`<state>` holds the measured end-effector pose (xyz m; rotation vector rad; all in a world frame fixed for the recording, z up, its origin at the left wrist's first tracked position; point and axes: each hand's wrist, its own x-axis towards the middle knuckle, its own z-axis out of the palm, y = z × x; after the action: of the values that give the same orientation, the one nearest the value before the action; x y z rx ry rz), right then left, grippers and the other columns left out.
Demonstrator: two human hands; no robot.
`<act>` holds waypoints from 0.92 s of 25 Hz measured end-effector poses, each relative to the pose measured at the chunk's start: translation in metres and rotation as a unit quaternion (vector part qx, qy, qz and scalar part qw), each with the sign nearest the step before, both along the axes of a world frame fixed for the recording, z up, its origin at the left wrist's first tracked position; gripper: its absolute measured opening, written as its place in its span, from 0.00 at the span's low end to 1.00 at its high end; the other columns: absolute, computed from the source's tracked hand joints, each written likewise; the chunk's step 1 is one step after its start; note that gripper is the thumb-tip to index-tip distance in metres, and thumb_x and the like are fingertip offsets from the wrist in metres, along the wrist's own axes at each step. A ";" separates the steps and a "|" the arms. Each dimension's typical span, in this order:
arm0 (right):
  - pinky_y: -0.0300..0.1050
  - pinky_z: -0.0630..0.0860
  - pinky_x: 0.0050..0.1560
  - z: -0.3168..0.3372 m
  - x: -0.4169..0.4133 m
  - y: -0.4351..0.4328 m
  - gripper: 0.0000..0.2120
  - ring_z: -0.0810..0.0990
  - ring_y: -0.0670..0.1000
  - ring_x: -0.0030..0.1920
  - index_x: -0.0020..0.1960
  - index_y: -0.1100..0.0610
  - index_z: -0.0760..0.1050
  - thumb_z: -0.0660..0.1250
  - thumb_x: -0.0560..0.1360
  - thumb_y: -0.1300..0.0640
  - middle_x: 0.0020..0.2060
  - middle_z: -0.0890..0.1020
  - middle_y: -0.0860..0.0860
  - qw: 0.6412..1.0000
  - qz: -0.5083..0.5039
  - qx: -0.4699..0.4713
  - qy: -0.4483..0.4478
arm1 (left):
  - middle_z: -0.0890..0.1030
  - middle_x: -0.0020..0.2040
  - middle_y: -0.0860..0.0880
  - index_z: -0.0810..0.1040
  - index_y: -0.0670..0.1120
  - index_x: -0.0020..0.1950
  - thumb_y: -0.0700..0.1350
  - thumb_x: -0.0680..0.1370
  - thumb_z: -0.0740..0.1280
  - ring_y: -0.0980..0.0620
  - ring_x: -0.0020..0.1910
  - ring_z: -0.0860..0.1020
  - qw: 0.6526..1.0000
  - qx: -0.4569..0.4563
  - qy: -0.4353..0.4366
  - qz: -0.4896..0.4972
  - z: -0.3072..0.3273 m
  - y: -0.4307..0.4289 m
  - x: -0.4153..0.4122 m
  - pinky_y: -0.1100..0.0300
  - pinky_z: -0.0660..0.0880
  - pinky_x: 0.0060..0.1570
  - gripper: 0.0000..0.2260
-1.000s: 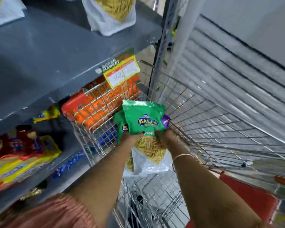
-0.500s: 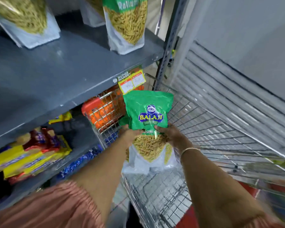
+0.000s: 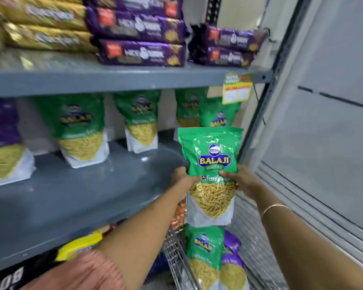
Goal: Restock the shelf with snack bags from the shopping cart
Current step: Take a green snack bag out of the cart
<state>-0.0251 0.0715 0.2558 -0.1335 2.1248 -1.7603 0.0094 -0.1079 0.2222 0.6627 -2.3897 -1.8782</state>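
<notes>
I hold a green Balaji snack bag (image 3: 211,164) upright in both hands, just off the right front edge of the grey shelf (image 3: 88,197). My left hand (image 3: 181,177) grips its left side and my right hand (image 3: 242,181) grips its right side. Several matching green bags (image 3: 80,130) stand along the back of that shelf. Below my hands, the wire shopping cart (image 3: 176,256) holds another green bag (image 3: 205,254) and a purple bag (image 3: 232,260).
The upper shelf (image 3: 113,78) carries purple packs (image 3: 140,30) and gold packs (image 3: 40,24). A price tag (image 3: 237,88) hangs from its edge. A grey shutter wall (image 3: 323,132) stands close on the right. Yellow packs (image 3: 80,248) lie on the lower shelf.
Both hands lifted the green bag out of the cart up to the shelf level. My view tilted upward, bringing the stocked shelf and upper shelf into sight.
</notes>
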 end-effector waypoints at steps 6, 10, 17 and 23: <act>0.45 0.67 0.63 0.049 -0.025 -0.125 0.31 0.71 0.52 0.60 0.66 0.64 0.64 0.72 0.67 0.59 0.56 0.71 0.52 0.993 0.038 -0.011 0.114 | 0.81 0.58 0.38 0.75 0.38 0.58 0.39 0.64 0.77 0.42 0.55 0.80 0.990 -0.017 0.066 0.125 0.054 -0.109 -0.013 0.47 0.78 0.57 0.25; 0.58 0.69 0.66 0.033 -0.050 -0.166 0.17 0.75 0.58 0.60 0.52 0.57 0.74 0.73 0.66 0.64 0.57 0.78 0.58 0.992 0.069 -0.049 0.092 | 0.80 0.58 0.38 0.76 0.37 0.58 0.40 0.66 0.76 0.41 0.56 0.79 0.979 -0.071 0.068 0.178 0.045 -0.138 -0.021 0.51 0.76 0.53 0.22; 0.52 0.76 0.55 -0.003 -0.071 -0.163 0.22 0.78 0.57 0.54 0.59 0.62 0.72 0.72 0.67 0.64 0.56 0.79 0.61 0.991 0.089 -0.050 0.085 | 0.73 0.63 0.38 0.68 0.38 0.63 0.48 0.65 0.75 0.41 0.63 0.71 0.945 -0.107 0.143 0.273 0.023 -0.127 -0.011 0.50 0.70 0.60 0.31; 0.35 0.67 0.28 -0.065 -0.056 -0.056 0.04 0.76 0.44 0.29 0.44 0.58 0.75 0.68 0.72 0.58 0.27 0.79 0.50 0.998 -0.056 0.013 0.012 | 0.73 0.59 0.37 0.64 0.42 0.60 0.51 0.72 0.61 0.40 0.59 0.68 0.884 -0.410 0.206 0.088 -0.065 -0.029 0.026 0.47 0.66 0.61 0.21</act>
<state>-0.0807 0.0159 0.1913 -0.0306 2.2117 -1.7993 0.0353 -0.1374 0.1573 0.3304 -2.3872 -0.6908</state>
